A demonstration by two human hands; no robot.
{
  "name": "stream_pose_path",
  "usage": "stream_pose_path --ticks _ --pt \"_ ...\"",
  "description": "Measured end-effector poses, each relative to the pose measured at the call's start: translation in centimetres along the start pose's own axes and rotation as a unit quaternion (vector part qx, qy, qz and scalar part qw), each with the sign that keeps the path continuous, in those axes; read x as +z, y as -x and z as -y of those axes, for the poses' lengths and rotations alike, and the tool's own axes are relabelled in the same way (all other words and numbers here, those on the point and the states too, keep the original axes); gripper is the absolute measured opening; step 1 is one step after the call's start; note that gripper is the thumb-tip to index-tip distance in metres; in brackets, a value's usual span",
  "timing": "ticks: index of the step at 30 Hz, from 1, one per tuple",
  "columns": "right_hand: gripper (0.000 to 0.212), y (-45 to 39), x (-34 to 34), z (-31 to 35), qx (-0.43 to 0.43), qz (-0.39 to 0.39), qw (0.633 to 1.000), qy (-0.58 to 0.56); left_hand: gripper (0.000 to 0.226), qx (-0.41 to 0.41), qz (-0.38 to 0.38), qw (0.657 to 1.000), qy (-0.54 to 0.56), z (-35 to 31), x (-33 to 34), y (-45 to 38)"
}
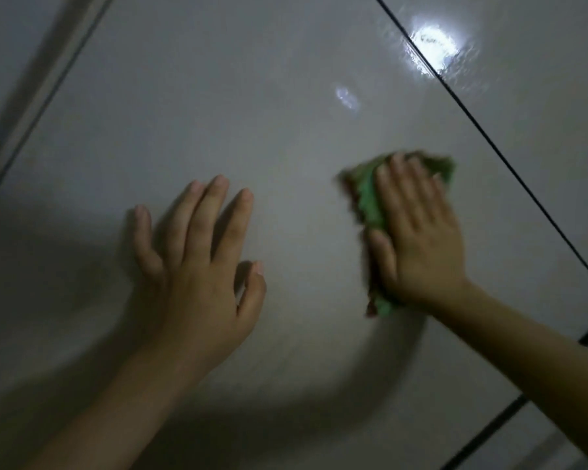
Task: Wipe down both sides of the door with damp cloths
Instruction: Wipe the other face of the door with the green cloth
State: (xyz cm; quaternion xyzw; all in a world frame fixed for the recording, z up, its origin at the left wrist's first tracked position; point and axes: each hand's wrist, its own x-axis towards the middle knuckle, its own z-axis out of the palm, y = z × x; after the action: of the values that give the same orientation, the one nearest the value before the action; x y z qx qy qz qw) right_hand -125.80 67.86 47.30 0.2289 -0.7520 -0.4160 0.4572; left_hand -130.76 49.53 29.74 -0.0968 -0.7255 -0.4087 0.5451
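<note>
A glossy pale grey door (252, 113) fills the head view and slants across it. My right hand (418, 232) lies flat on a green cloth (370, 205) with a reddish edge and presses it against the door panel, fingers straight. The cloth is blurred. My left hand (197, 262) rests open on the door to the left of the cloth, fingers spread and pointing up. Both forearms reach in from the bottom of the view.
A thin dark groove (489, 144) runs diagonally down the door to the right of the cloth. A second dark line (510, 407) crosses at the lower right. The door's edge or frame (38, 106) runs along the upper left. A lamp's glare (431, 45) shines on the wet surface.
</note>
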Motion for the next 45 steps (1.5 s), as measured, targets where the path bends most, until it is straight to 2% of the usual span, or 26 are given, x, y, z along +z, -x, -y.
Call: stream_pose_path --ticks 2,4,5,7,9,10,11,13,15,17,18,20,22,23,25,28,29,30,32,34,36,37,39,42,43,45 --pt "0.057 -1.5 0.0 -1.7 0.114 -0.041 0.992 0.015 0.065 0.012 0.003 1.0 -0.003 -0.8 0.5 0.3" --pt "0.057 -1.4 0.9 0.1 0.185 -0.08 0.979 0.004 0.066 0.024 0.001 1.0 -0.004 -1.5 1.1 0.5" --pt "0.058 -0.3 1.5 1.6 0.172 -0.077 0.982 -0.011 0.066 0.025 0.002 1.0 -0.007 -1.7 1.4 0.6" --pt "0.058 3.2 2.2 4.1 0.041 -0.017 0.998 -0.036 0.067 0.027 0.005 0.999 -0.022 -1.7 1.7 0.9" --pt "0.056 6.1 1.5 3.4 -0.093 0.042 0.995 -0.021 0.068 0.029 0.013 0.999 -0.035 -1.7 1.8 1.1" --pt "0.055 6.6 1.0 1.9 -0.107 0.045 0.993 -0.017 0.069 0.028 0.015 0.999 -0.038 -1.8 1.8 1.1" --pt "0.055 6.6 0.8 0.4 -0.078 0.036 0.996 -0.011 0.071 0.026 0.018 0.999 -0.038 -1.9 1.8 1.1" --pt "0.057 5.2 0.6 -2.2 0.059 -0.002 0.998 0.003 0.075 0.018 0.024 0.999 -0.033 -2.1 1.9 1.1" --pt "0.059 3.4 1.0 -2.2 0.219 -0.06 0.974 0.007 0.079 0.016 0.019 0.999 -0.032 -2.3 2.3 1.2" --pt "0.06 2.9 2.2 0.8 0.305 -0.106 0.946 -0.017 0.082 0.011 0.009 1.0 -0.027 -2.5 2.7 1.3" --pt "0.06 3.4 2.7 2.7 0.289 -0.104 0.951 -0.034 0.084 0.006 0.005 1.0 -0.025 -2.7 2.9 1.4" --pt "0.059 6.5 3.2 5.6 0.166 -0.047 0.984 -0.045 0.086 0.006 0.007 1.0 -0.026 -3.3 3.1 1.7" --pt "0.056 9.6 2.4 4.7 0.058 0.006 0.998 -0.024 0.084 0.016 0.016 1.0 -0.017 -4.2 3.1 2.3" --pt "0.056 10.3 1.9 3.0 0.048 0.012 0.999 -0.019 0.083 0.022 0.021 0.999 -0.013 -4.7 3.0 2.5" --pt "0.057 10.2 1.3 -0.5 0.131 -0.005 0.991 -0.013 0.081 0.038 0.032 0.999 -0.008 -5.8 2.9 2.8" --pt "0.059 7.3 1.8 -3.3 0.349 -0.1 0.932 -0.019 0.077 0.062 0.036 0.997 -0.001 -7.0 3.1 3.0" --pt "0.059 6.7 2.3 -2.8 0.389 -0.126 0.912 -0.022 0.075 0.068 0.04 0.997 0.003 -7.4 3.3 3.1" --pt "0.058 6.7 2.7 -1.8 0.395 -0.139 0.908 -0.023 0.074 0.07 0.047 0.996 0.005 -7.7 3.5 3.1" --pt "0.058 9.0 3.4 0.9 0.301 -0.107 0.947 -0.032 0.073 0.07 0.056 0.996 -0.002 -8.0 3.9 3.2" --pt "0.059 13.2 3.5 2.8 0.15 -0.022 0.988 -0.029 0.074 0.07 0.056 0.996 -0.011 -8.1 4.1 3.4" --pt "0.059 16.2 2.5 1.2 0.081 0.017 0.996 -0.016 0.077 0.068 0.055 0.996 -0.012 -8.5 4.2 3.5" --pt "0.058 16.7 2.2 -0.1 0.101 0.013 0.995 -0.013 0.078 0.065 0.055 0.996 -0.01 -8.6 4.2 3.5" --pt "0.058 15.4 2.0 -2.4 0.23 -0.023 0.973 -0.018 0.082 0.057 0.056 0.997 -0.006 -8.9 4.2 3.6" --pt "0.058 11.5 3.1 -1.4 0.435 -0.121 0.892 -0.031 0.085 0.063 0.052 0.997 -0.005 -9.3 4.5 3.9" --pt "0.058 11.1 3.6 0.3 0.447 -0.136 0.884 -0.034 0.086 0.066 0.047 0.997 -0.005 -9.4 4.7 4.1" --pt "0.058 12.7 4.3 4.3 0.363 -0.099 0.925 -0.048 0.085 0.071 0.04 0.997 -0.009 -9.6 5.1 4.5"
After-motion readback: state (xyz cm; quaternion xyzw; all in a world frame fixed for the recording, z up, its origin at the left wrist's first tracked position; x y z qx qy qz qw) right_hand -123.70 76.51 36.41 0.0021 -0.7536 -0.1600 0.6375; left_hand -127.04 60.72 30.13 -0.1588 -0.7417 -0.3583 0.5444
